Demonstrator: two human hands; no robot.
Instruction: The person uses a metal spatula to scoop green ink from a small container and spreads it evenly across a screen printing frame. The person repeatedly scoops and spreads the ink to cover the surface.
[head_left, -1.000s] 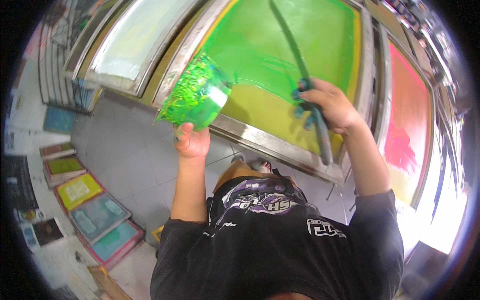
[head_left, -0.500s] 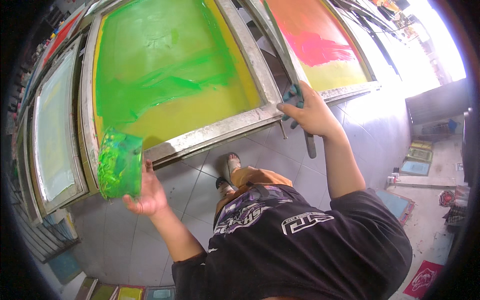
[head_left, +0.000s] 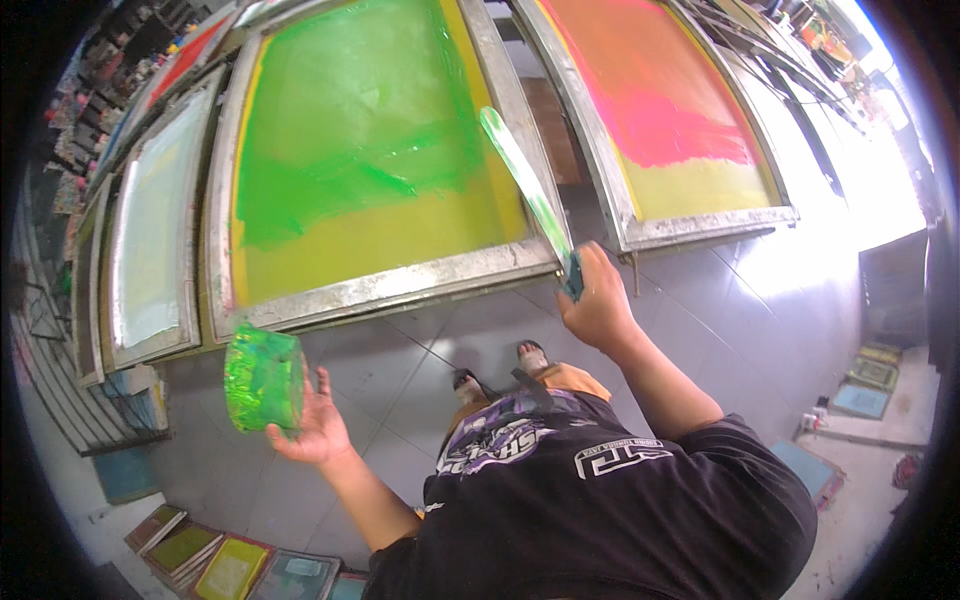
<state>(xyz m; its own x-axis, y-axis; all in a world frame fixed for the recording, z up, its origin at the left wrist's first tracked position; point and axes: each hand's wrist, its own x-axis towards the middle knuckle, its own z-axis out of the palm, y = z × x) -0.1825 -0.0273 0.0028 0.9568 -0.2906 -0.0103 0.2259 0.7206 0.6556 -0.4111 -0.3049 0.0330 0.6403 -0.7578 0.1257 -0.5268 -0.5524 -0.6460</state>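
Observation:
My left hand (head_left: 318, 425) cups a green plastic tub (head_left: 262, 380) from its right side, thumb beneath and fingers up along it. Thick green ink coats the tub's outside. My right hand (head_left: 598, 305) is closed round the dark, ink-stained handle of a long flat ink spatula (head_left: 525, 180). Its blade slants up and left, streaked with green, above the right side of a metal screen-printing frame (head_left: 400, 280). Green ink (head_left: 350, 190) covers most of that frame's mesh, with a bare yellow band along the near edge. The tub is just in front of the frame's near left corner.
A screen with pink and orange ink (head_left: 670, 110) stands to the right, across a narrow gap. At the left is a screen with whitish ink (head_left: 160, 230). Small frames (head_left: 230, 570) lie on the tiled floor (head_left: 390, 370) at the lower left.
The view has shifted, so the screens sit lower and farther right. The spatula has turned, showing its green-smeared face. Both hands appear drawn back from the frame, and my feet have shifted.

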